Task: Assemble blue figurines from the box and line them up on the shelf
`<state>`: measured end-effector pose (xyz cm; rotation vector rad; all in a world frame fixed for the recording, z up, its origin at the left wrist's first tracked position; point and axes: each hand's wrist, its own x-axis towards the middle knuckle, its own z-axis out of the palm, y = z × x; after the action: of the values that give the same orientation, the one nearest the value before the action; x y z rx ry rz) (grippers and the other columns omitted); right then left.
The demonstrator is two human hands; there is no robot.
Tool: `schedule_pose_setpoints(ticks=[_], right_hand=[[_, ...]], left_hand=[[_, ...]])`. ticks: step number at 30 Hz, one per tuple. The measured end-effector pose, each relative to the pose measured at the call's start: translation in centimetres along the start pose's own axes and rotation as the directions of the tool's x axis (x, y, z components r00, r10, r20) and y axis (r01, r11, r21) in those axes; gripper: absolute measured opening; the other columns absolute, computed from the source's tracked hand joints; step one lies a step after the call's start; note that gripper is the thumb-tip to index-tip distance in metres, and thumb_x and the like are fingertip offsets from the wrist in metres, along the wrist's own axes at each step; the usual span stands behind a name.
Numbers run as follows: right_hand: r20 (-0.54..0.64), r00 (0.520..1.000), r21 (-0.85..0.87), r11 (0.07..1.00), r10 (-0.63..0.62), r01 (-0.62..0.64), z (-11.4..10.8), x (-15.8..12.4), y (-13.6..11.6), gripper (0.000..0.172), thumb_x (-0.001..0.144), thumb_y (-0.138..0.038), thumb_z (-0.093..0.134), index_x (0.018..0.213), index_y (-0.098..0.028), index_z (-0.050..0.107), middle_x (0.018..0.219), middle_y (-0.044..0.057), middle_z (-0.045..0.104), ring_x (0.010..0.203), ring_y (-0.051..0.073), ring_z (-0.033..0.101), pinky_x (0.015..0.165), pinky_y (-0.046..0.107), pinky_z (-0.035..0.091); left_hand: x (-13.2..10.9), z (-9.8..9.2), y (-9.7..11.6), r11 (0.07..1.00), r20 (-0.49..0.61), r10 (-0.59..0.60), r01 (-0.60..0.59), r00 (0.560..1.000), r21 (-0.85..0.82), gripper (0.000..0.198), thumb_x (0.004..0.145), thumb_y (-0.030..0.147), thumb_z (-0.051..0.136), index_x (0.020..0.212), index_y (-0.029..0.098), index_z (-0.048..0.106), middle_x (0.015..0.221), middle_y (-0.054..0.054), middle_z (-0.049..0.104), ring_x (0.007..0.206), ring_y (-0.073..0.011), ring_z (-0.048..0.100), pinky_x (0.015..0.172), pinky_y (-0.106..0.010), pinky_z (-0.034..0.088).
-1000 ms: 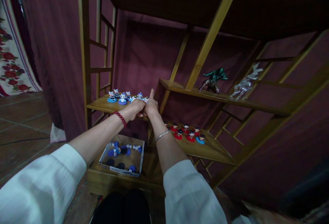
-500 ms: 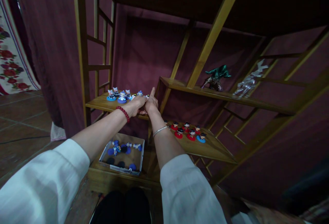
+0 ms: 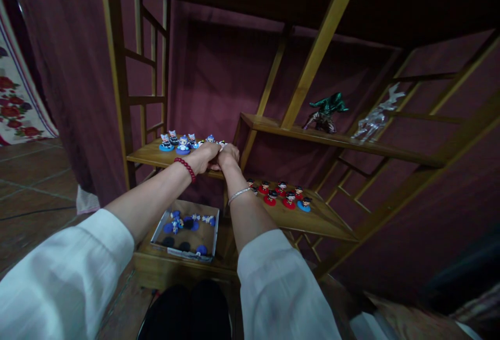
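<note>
My left hand [image 3: 207, 156], with a red bead bracelet on its wrist, meets my right hand [image 3: 228, 155] over the front edge of the upper left shelf [image 3: 148, 157]. Both hands have curled fingers. What they grip is mostly hidden behind them; a small white and dark bit [image 3: 222, 144] shows just past the fingers. Left of my hands, several small figurines stand upright on round bases, among them a blue and white figurine [image 3: 183, 145] and a cat-eared figurine [image 3: 166, 142]. Another purple-capped figurine [image 3: 210, 139] stands behind my left hand.
Below, a shallow cardboard box [image 3: 213, 256] holds several blue and white figurines and round bases. On the lower right shelf [image 3: 324, 223] stand several red-based figurines [image 3: 289, 200]. A green statuette [image 3: 330, 111] and a clear wrapped figure [image 3: 377, 118] occupy the higher shelf.
The raised finger of my right hand has folded down toward my left hand. Both hands stay together at the shelf edge. The view has shifted slightly.
</note>
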<state>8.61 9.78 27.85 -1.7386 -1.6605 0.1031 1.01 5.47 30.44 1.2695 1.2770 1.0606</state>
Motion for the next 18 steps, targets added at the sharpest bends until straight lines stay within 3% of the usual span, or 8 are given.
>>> schedule_pose_setpoints(ticks=[2, 5, 18], right_hand=[[0.014, 0.984, 0.037, 0.983, 0.179, -0.180, -0.1, -0.2, -0.3, 0.033, 0.080, -0.018, 0.043, 0.104, -0.008, 0.064, 0.095, 0.017, 0.067, 0.085, 0.025, 0.064, 0.067, 0.029, 0.047], [0.006, 0.955, 0.112, 0.949, 0.296, -0.295, -0.5, -0.3, -1.0, 0.032, 0.080, -0.016, 0.042, 0.103, -0.008, 0.064, 0.097, 0.015, 0.067, 0.089, 0.021, 0.063, 0.069, 0.024, 0.047], [0.066, 0.955, 0.101, 0.950, 0.290, -0.296, -1.0, -0.2, -1.5, 0.031, 0.079, -0.018, 0.049, 0.102, -0.003, 0.063, 0.105, 0.019, 0.063, 0.094, 0.024, 0.062, 0.070, 0.024, 0.048]], left_hand=[[0.3, -0.1, 0.0, 1.000, 0.015, -0.019, 0.019, 1.000, -0.005, 0.018, 0.082, 0.020, 0.039, 0.086, 0.012, 0.054, 0.054, 0.000, 0.050, 0.043, -0.0102, 0.047, 0.037, -0.020, 0.041], [0.7, 0.0, 0.0, 0.999, -0.001, -0.037, 0.037, 0.999, 0.000, 0.016, 0.082, 0.022, 0.041, 0.085, 0.014, 0.055, 0.056, 0.000, 0.050, 0.045, -0.0094, 0.047, 0.038, -0.019, 0.042], [1.2, 0.5, 0.0, 1.000, -0.060, -0.011, 0.011, 0.998, -0.008, 0.016, 0.081, 0.021, 0.043, 0.085, 0.014, 0.056, 0.062, -0.003, 0.054, 0.050, -0.0115, 0.050, 0.039, -0.022, 0.046]])
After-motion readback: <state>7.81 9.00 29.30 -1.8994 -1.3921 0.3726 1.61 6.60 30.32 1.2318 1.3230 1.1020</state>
